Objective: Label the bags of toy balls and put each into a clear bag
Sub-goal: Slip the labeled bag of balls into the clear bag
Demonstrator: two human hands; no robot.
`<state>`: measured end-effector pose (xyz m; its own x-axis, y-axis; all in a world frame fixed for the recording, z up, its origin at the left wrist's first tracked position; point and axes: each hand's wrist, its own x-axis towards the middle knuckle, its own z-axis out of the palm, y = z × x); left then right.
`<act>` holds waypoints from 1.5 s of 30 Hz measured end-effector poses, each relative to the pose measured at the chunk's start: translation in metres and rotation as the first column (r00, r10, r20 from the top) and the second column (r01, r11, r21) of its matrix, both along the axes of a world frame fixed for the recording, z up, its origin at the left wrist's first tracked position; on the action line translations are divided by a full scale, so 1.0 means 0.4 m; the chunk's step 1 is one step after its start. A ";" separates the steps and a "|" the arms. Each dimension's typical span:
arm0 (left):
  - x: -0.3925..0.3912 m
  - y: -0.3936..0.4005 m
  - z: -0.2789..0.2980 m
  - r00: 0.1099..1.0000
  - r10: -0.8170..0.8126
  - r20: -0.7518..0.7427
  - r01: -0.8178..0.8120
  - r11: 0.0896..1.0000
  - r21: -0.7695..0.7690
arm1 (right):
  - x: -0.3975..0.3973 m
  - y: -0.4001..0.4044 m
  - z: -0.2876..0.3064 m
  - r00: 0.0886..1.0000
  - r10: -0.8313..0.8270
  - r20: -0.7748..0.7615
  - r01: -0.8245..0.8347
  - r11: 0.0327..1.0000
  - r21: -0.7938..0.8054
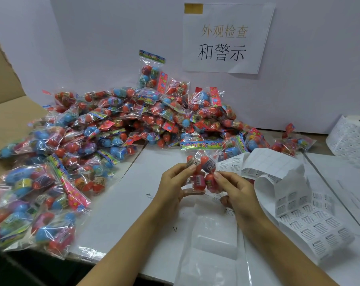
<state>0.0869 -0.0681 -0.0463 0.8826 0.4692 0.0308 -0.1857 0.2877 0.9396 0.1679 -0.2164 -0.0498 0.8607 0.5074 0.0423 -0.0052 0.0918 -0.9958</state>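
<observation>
Clear bag (214, 240) flat on near table, edges hard to trace. Above it, left hand (173, 182) and right hand (234, 186) both pinch ball bag (201, 172), held upright mid-air. Label sheets (298, 207) right, roll (352, 137) cut off. Bag pile (92, 137) far left.

Bright even light, glare on bag pile (76, 141), wide-angle edge bending

Heap of ball bags (117, 129) left and behind, label sheets (305, 213) right, on table (133, 182).
</observation>
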 end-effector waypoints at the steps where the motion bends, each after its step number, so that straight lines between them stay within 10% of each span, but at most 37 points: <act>1: 0.001 0.001 -0.002 1.000 -0.002 0.010 0.002 1.000 -0.015 | -0.002 0.001 0.003 1.000 0.016 -0.003 -0.016 1.000 -0.005; 30: -0.023 0.051 -0.004 0.977 -0.212 -0.030 0.211 0.934 0.289 | 0.036 -0.042 0.044 0.919 0.377 -0.117 -0.390 0.914 -0.113; 45: -0.011 0.032 -0.026 0.970 -0.235 -0.058 0.242 0.947 0.213 | 0.033 -0.039 0.033 0.951 0.309 -0.031 -0.307 0.922 -0.237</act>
<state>0.0825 -0.0555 -0.0568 0.9701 0.2298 0.0785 -0.1057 0.1089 0.9884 0.1811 -0.2321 -0.0367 0.6605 0.7433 -0.1060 0.0115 -0.1512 -0.9884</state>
